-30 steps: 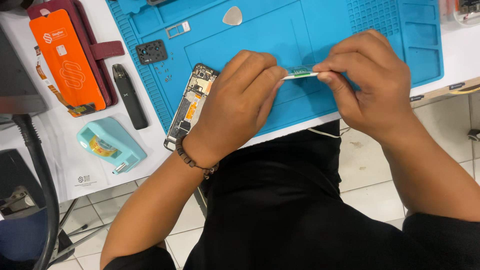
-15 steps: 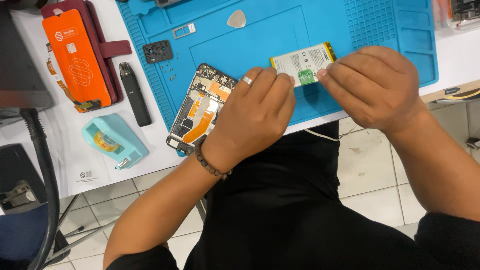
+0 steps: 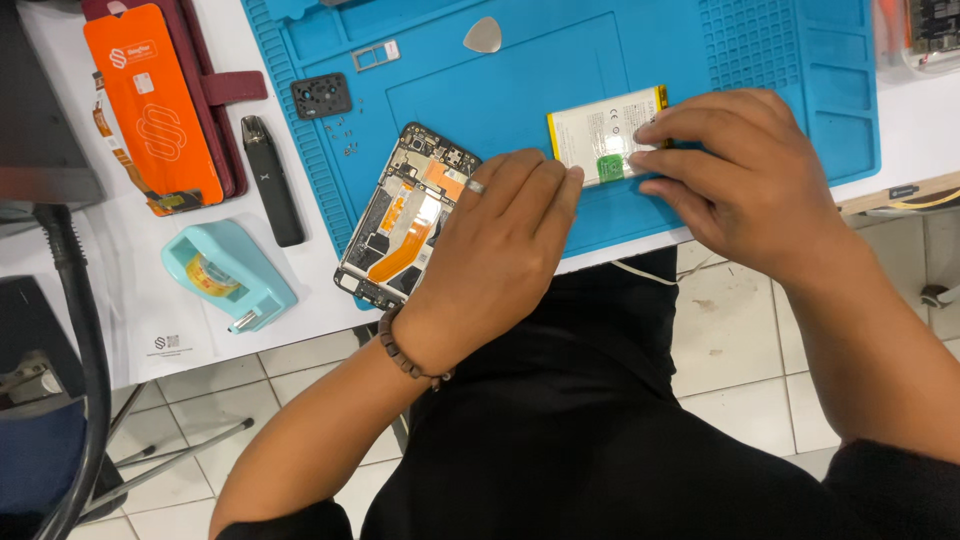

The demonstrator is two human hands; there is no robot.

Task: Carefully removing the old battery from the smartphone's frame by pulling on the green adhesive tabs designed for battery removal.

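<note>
White rectangular phone battery (image 3: 600, 135) now flat on blue silicone mat (image 3: 500, 90) (lifted earlier); right hand (image 3: 745, 180) pinches its edge, left hand (image 3: 500, 250) presses the opened phone frame (image 3: 400, 220), so battery is out.

Flat rectangular white phone battery (image 3: 603, 136) with yellow edge strip along its far end and a green label patch at the near edge. Lies flat on the blue mat, long side slightly tilted, right part hidden under fingers.

Opened black smartphone chassis (image 3: 398, 222), back cover off, internals exposed: orange flex cable running down the middle, small boards at the upper end, bare battery bay. Lies flat, angled, lower end overhanging the mat's near edge onto white tabletop; its right side is covered.
</note>
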